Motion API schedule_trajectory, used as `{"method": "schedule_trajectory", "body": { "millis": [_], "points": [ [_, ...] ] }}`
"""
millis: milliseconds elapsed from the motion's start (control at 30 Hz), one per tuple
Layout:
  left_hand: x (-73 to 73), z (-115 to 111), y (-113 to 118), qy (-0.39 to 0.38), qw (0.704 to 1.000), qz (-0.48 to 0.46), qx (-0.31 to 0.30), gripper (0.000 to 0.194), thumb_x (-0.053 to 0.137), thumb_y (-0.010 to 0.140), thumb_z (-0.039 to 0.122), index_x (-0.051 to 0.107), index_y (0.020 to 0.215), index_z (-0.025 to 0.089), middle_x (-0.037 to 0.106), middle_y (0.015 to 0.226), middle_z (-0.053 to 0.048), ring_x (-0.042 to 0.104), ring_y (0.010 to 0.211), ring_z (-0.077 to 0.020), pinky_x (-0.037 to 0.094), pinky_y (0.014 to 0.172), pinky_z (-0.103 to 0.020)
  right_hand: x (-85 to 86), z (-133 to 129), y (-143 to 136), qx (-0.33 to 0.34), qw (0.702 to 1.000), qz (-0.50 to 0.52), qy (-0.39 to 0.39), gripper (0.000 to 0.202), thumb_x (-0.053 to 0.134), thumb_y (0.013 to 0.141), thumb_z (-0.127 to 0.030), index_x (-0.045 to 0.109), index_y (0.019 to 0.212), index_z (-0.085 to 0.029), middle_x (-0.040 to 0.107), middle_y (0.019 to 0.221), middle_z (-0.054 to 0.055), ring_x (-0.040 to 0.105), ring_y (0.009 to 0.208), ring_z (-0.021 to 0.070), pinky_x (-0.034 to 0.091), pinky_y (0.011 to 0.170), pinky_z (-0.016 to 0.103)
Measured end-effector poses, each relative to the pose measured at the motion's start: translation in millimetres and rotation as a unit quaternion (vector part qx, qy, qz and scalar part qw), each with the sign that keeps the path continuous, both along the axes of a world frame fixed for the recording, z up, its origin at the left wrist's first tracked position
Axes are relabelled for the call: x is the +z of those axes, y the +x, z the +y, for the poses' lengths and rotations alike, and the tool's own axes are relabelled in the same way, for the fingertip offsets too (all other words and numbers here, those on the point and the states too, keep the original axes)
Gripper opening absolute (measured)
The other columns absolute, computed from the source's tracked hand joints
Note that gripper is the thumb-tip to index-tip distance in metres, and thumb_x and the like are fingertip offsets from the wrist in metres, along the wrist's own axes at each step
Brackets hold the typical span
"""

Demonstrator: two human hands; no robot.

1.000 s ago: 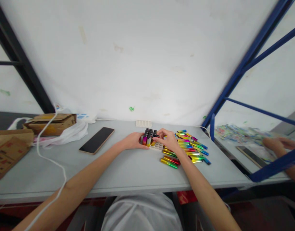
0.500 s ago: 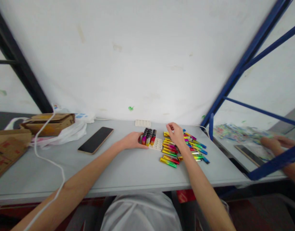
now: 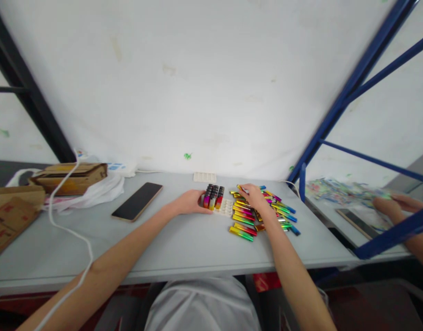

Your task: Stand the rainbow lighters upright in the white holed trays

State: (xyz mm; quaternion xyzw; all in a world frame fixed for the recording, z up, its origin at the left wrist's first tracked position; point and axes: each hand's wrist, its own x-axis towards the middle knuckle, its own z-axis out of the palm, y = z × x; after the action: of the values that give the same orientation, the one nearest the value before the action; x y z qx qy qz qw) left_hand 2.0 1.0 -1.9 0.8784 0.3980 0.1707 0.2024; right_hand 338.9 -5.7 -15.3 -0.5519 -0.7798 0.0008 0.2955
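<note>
Upright lighters with black tops and shiny purple, silver, yellow and red bodies stand in rows in a white tray with round holes. My left hand is curved round the tray's left side, thumb in front and fingers behind, gripping it beside the lighters. On the right lies a loose pile of shiny multicoloured lighters. My right hand reaches over the far side of this pile, its fingers closed on a gold lighter. The hand and forearm hide part of the pile.
A second white tray lies by the wall. At left are a phone, a white plastic bag, cardboard boxes and a white cable. A blue frame borders the right; beyond it another person's hands work.
My right hand has lowered slightly onto the far end of the pile and closed on a gold lighter. My left hand and the tray have stayed in place.
</note>
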Motion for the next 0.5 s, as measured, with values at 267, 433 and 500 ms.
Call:
{"method": "schedule_trajectory", "body": {
  "millis": [267, 433, 500],
  "points": [
    [-0.8, 0.3, -0.3, 0.008, 1.0, 0.009, -0.001, 0.068, 0.081, 0.072, 0.08, 0.07, 0.102, 0.02, 0.075, 0.086, -0.005, 0.067, 0.075, -0.0268, 0.041, 0.064, -0.033, 12.5, -7.0, -17.3, -0.036, 0.979, 0.197, 0.027, 0.052, 0.038, 0.111, -0.061, 0.074, 0.102, -0.025, 0.065, 0.067, 0.002, 0.061, 0.062, 0.0242, 0.051, 0.069, 0.036],
    [-0.6, 0.5, -0.1, 0.005, 1.0, 0.01, -0.001, 0.068, 0.081, 0.072, 0.08, 0.071, 0.104, 0.021, 0.076, 0.087, -0.004, 0.068, 0.076, -0.0265, 0.042, 0.065, -0.032, 10.2, -6.8, -33.1, -0.038, 0.957, 0.287, 0.004, 0.055, 0.069, 0.088, -0.075, 0.074, 0.103, -0.023, 0.055, 0.061, -0.004, 0.052, 0.058, 0.0201, 0.045, 0.06, 0.032],
    [0.4, -0.3, 0.1, 0.005, 1.0, 0.012, -0.001, 0.067, 0.081, 0.072, 0.079, 0.071, 0.104, 0.021, 0.076, 0.086, -0.004, 0.068, 0.075, -0.0262, 0.041, 0.065, -0.032, 11.4, -8.0, -38.0, -0.016, 0.952, 0.306, -0.019, 0.056, 0.073, 0.082, -0.079, 0.07, 0.088, -0.023, 0.048, 0.058, -0.006, 0.047, 0.056, 0.018, 0.042, 0.056, 0.03]
  ]
}}
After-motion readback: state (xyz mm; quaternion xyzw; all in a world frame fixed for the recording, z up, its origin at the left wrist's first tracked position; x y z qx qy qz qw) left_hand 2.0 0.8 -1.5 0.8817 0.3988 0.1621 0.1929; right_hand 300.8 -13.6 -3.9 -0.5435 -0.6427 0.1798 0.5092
